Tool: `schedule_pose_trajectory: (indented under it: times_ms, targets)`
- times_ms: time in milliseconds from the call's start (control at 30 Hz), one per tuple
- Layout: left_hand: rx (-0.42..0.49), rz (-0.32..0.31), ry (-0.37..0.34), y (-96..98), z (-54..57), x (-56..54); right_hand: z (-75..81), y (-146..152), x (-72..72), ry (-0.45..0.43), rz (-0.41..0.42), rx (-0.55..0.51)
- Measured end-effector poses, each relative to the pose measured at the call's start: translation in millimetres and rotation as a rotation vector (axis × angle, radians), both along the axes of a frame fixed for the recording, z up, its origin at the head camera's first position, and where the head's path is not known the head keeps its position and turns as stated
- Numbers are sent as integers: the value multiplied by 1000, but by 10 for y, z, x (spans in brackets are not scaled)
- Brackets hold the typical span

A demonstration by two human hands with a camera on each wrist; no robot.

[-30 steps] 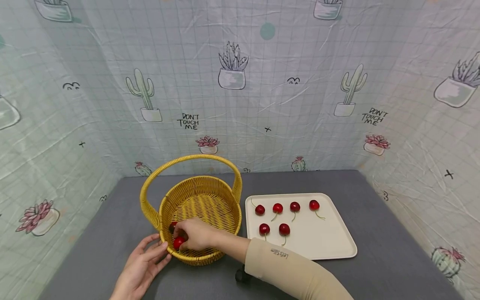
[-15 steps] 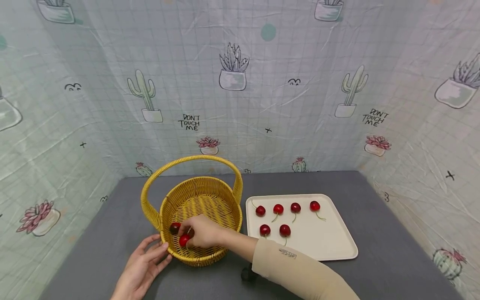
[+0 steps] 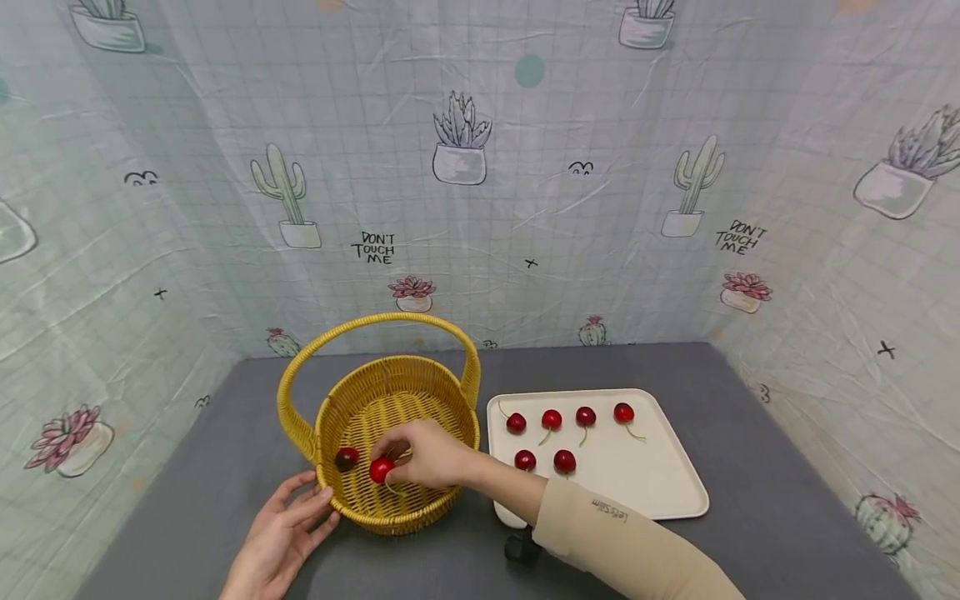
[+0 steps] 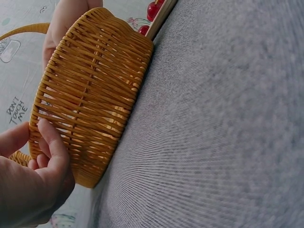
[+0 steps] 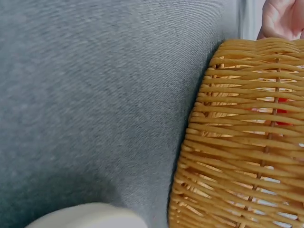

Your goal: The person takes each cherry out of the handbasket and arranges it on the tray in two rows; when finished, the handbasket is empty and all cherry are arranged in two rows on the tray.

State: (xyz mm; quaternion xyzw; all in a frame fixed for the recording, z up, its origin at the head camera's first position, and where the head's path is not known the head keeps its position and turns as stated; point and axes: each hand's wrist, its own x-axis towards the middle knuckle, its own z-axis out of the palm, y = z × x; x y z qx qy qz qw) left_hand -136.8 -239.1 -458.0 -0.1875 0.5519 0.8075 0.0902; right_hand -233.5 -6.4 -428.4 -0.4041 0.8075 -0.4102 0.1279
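Inside the round yellow wicker basket (image 3: pixel 397 365), my right hand (image 3: pixel 427 454) pinches a red cherry (image 3: pixel 381 470) between thumb and fingers, its green stem trailing below. A darker cherry (image 3: pixel 347 459) lies by the basket's left wall, apart from the hand. My left hand (image 3: pixel 281 529) touches the basket's outer left side near the rim, fingers loosely extended. In the left wrist view, fingertips of the left hand (image 4: pixel 42 175) rest against the woven wall. The basket wall (image 5: pixel 237 142) mostly hides the held cherry in the right wrist view.
A cream tray (image 3: pixel 637 492) stands right of the basket, bearing several stemmed cherries in two rows; my right forearm passes over its near left corner. The basket's tall arched handle (image 3: pixel 382 318) rises above the rim. A black object (image 3: pixel 521 548) shows under the right sleeve.
My right hand has shifted right inside the basket, carrying the pinched cherry away from the left wall and uncovering the darker cherry. The left hand stays against the basket.
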Motion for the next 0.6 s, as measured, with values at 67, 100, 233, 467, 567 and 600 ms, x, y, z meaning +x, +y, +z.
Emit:
schedule_pose_trajectory:
  times_ms: [67, 100, 233, 467, 567, 600]
  targets:
    - [0, 1, 2, 1, -4, -3, -2, 31, -8, -8, -2, -22]
    - [1, 1, 4, 3, -6, -4, 0, 49, -12, -16, -5, -34]
    - [2, 3, 8, -4, -8, -2, 27, 107, -25, -65, -8, -85]
    - [7, 15, 10, 6, -1, -2, 114, 225, -57, -75, -3, -116]
    - [3, 12, 14, 8, 0, 4, 134, 269, -68, -98, -6, -137]
    - [3, 12, 15, 9, 0, 7, 145, 287, -69, -100, -7, -143]
